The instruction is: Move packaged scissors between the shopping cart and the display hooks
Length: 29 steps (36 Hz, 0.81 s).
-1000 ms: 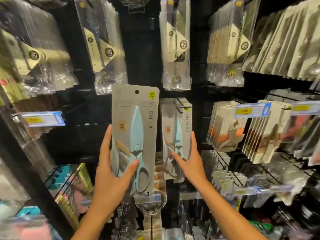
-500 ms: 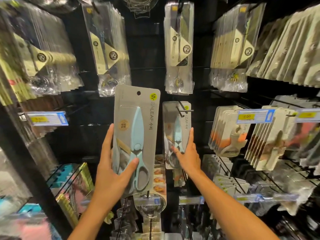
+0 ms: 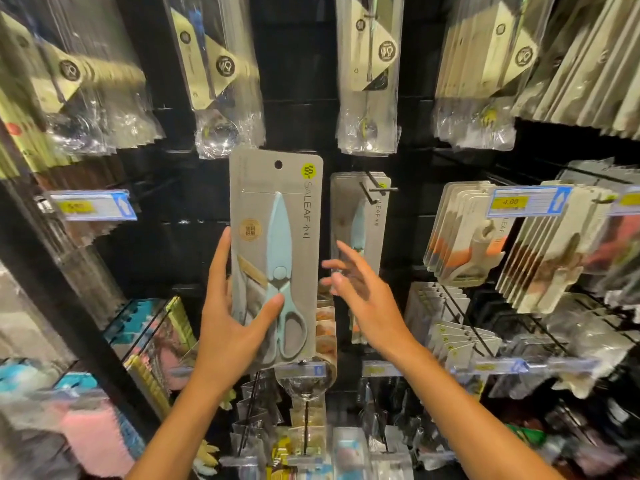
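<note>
My left hand (image 3: 230, 320) grips a grey card pack of light-blue scissors (image 3: 277, 244) by its lower left part, thumb across the handles, holding it upright in front of the black display wall. Its hang hole is at the top, free of any hook. To its right, a few matching scissors packs (image 3: 360, 216) hang on a metal display hook (image 3: 379, 189). My right hand (image 3: 363, 289) hovers with fingers spread between the held pack and the hanging packs, touching neither. No shopping cart is in view.
Clear-bagged utensils (image 3: 369, 74) hang in rows above. Peeler packs (image 3: 464, 233) with a blue price tag (image 3: 528, 201) fill hooks at the right. More hooks and price strips (image 3: 519, 365) jut out below. A black upright post (image 3: 65, 296) runs down the left.
My right hand has come off the hanging scissors packs and drawn back with fingers spread. My left hand keeps the held pack in about the same place.
</note>
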### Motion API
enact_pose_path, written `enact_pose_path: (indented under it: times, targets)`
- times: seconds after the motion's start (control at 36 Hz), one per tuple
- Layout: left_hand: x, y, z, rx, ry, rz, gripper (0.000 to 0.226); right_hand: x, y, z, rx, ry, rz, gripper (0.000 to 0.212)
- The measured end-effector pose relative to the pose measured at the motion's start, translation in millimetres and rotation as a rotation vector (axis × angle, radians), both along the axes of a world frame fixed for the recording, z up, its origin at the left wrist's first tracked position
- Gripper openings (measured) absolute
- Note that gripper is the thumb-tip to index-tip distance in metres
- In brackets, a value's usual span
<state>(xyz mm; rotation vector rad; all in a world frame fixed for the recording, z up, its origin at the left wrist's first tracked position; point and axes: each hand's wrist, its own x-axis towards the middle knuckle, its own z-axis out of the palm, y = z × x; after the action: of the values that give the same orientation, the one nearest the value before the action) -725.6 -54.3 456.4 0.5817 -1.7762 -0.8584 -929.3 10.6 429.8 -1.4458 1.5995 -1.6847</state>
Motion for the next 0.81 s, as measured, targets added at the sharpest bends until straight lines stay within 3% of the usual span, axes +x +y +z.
enact_pose_path:
  times: [0.14,0.25,0.44,0.81]
  targets:
    - [-4,6,-4,0.010,-0.002,-0.032,0.099,21,9,14,-0.057,0.008,0.072,0.069]
    - [-7,5,-13,0.028,-0.052,-0.058,0.102,20,13,6,-0.081,0.010,-0.011,0.069]
    - [-18,-3,-27,0.091,-0.219,-0.170,0.126,9,34,-13,-0.020,0.046,-0.103,0.068]
    - [-70,8,-23,0.071,-0.266,-0.264,0.128,-25,63,-21,-0.030,0.012,-0.236,0.064]
